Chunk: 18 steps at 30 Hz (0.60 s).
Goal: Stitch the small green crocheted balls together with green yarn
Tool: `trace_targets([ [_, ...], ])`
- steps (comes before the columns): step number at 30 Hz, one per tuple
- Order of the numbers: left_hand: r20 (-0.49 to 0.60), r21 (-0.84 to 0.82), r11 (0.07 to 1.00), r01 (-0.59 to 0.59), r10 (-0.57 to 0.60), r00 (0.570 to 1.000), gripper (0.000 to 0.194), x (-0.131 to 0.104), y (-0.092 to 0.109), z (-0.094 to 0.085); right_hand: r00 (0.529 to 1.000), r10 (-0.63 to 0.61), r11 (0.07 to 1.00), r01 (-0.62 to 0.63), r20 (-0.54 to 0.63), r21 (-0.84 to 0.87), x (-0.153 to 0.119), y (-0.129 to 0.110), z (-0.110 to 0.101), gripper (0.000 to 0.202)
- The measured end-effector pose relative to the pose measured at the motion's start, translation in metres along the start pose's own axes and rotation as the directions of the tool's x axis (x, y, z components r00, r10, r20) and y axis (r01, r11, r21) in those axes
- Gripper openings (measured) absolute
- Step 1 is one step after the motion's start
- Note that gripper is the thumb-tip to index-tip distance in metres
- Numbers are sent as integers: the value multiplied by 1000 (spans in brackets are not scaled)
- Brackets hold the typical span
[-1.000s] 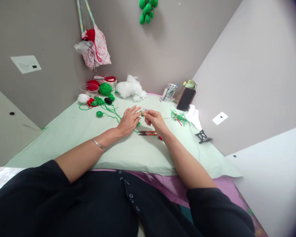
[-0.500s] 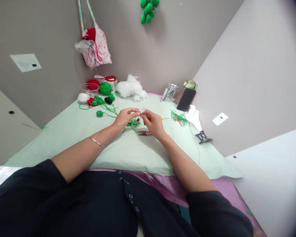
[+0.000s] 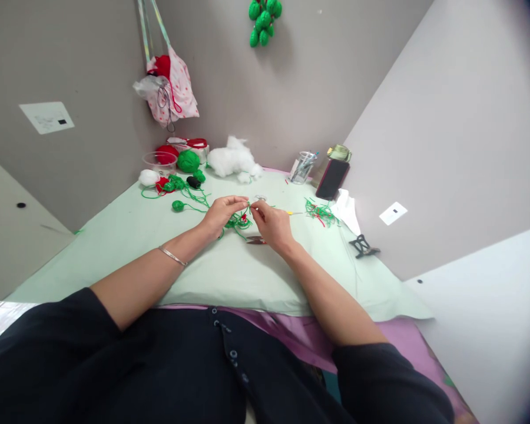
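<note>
My left hand [image 3: 222, 215] and my right hand [image 3: 271, 222] meet fingertip to fingertip above the table. Both pinch a thin strand of green yarn [image 3: 249, 208] between them. Under and beside my left fingers lies a loose tangle of green yarn [image 3: 237, 221] with a small red piece [image 3: 244, 217] on it. Thread snips [image 3: 255, 240] with dark blades rest on the cloth just below my right hand, which partly covers them. A tool with a yellow handle [image 3: 290, 212] lies to the right of my right knuckles.
Green and red yarn scraps [image 3: 320, 212] lie at right, near a phone [image 3: 333, 179], a cup of pens [image 3: 302, 168] and a black hair clip [image 3: 363, 246]. White stuffing [image 3: 233, 159] and yarn balls [image 3: 188, 161] stand at the back. A dotted bag [image 3: 183, 85] hangs on the wall.
Both hands stay together on the green yarn, with only slight finger movement. My right hand has shifted a little left, covering more of the snips' handles.
</note>
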<state>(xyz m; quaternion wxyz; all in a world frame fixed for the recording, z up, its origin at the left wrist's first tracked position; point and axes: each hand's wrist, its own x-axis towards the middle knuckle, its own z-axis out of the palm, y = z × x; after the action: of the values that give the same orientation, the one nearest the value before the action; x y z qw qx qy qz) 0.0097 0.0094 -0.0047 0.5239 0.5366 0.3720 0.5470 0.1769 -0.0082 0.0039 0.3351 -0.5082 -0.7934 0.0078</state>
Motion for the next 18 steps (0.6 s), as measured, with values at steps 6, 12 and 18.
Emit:
trace_targets([
  [6, -31, 14, 1000, 9, -9, 999, 17, 0, 0, 1, 999, 42, 999, -42, -10, 19, 2, 2, 2, 17],
  [12, -15, -33, 999, 25, -25, 1000, 14, -1, 2, 1, 990, 139, 988, -135, -40, 80, 6, 7, 0, 16],
  [18, 45, -159, 983, 96, -90, 995, 18, -3, 7, 1, 984, 179, 954, -171, -10, 247, 7, 8, -1, 15],
])
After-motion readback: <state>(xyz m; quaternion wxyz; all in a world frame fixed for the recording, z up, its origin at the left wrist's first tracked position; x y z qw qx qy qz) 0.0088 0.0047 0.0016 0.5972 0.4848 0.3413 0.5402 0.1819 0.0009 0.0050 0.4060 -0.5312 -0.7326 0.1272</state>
